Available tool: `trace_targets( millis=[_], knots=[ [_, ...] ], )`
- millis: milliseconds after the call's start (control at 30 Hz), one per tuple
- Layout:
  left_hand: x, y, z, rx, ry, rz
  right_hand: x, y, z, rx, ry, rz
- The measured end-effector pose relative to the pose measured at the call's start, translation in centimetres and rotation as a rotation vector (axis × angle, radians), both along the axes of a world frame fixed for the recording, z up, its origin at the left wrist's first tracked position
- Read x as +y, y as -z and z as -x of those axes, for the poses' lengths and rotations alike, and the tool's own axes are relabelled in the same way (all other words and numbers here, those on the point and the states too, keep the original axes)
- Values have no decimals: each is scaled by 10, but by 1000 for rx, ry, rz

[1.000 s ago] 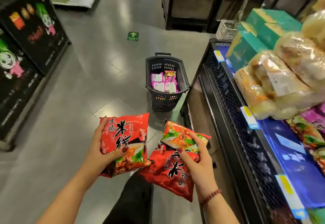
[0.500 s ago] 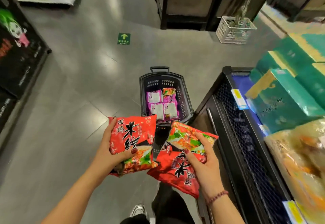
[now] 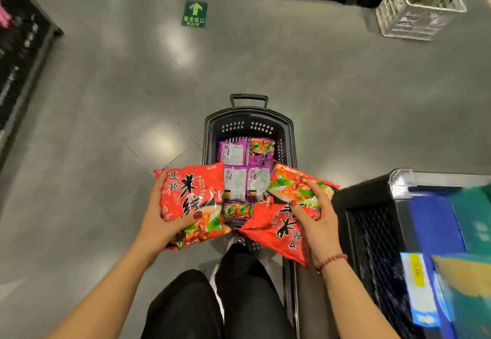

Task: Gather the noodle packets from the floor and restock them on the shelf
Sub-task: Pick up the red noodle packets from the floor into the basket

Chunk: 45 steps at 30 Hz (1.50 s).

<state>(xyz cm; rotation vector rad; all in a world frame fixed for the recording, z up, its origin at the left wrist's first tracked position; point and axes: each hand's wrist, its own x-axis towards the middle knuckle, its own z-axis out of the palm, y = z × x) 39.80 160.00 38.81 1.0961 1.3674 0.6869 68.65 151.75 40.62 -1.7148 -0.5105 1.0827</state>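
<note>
Both of my hands are full in the head view, which looks down at them. My left hand (image 3: 156,224) grasps a red noodle packet (image 3: 191,195) by its left edge. The thumb lies across the printed front and the rest of the hand is behind the packet, out of sight. Its characters read upright to me.

My right hand (image 3: 318,221) clasps the red wrapping (image 3: 279,232) on that side, with my fingers (image 3: 312,187) spread over the pictured end. The print there is upside down to me. I cannot tell whether it is one packet or two stacked.

The two red loads are side by side and apart, over the near end of a black basket (image 3: 288,136) that stands on the grey floor (image 3: 106,99). Between my hands I see purple packets (image 3: 233,152) lying flat inside the basket.

The shelf (image 3: 372,232), with its black mesh front, is blurred and close beside my right wrist. That wrist carries a red bead bracelet (image 3: 330,261). Farther off on the floor are a green exit sticker (image 3: 194,14) and a white wire basket (image 3: 419,11).
</note>
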Motion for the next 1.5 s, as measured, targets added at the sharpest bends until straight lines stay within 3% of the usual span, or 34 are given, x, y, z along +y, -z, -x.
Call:
trace_targets(
  millis=[167, 467, 800, 900, 967, 1000, 1100, 1167, 1233, 1300, 1367, 1500],
  knots=[
    [45, 60, -33, 3, 44, 107, 56, 65, -20, -19, -72, 99],
    [105, 225, -73, 47, 244, 256, 115, 237, -36, -149, -145, 223],
    [112, 367, -117, 91, 279, 307, 130, 387, -48, -185, -430, 343],
    [104, 392, -120, 215, 344, 350, 122, 410, -53, -161, -501, 456],
    [100, 397, -121, 324, 401, 351, 122, 413, -51, -246, -554, 489],
    [99, 397, -120, 384, 429, 337, 122, 411, -49, -383, -601, 515],
    [95, 386, -122, 607, 569, 247, 119, 402, -37, -1036, -728, 547],
    [94, 380, -122, 794, 747, 35, 118, 402, -31, -1205, -853, 498],
    [96, 380, -122, 952, 942, -258, 116, 408, -28, -1202, -992, 462],
    [101, 388, -122, 1047, 1107, -398, 111, 417, -28, -1144, -1069, 522],
    [103, 401, -122, 1086, 1214, -362, 104, 428, -28, -1078, -1108, 636],
    [92, 408, -116, 1044, 1185, -143, 96, 436, -24, -971, -1095, 749]
  ],
)
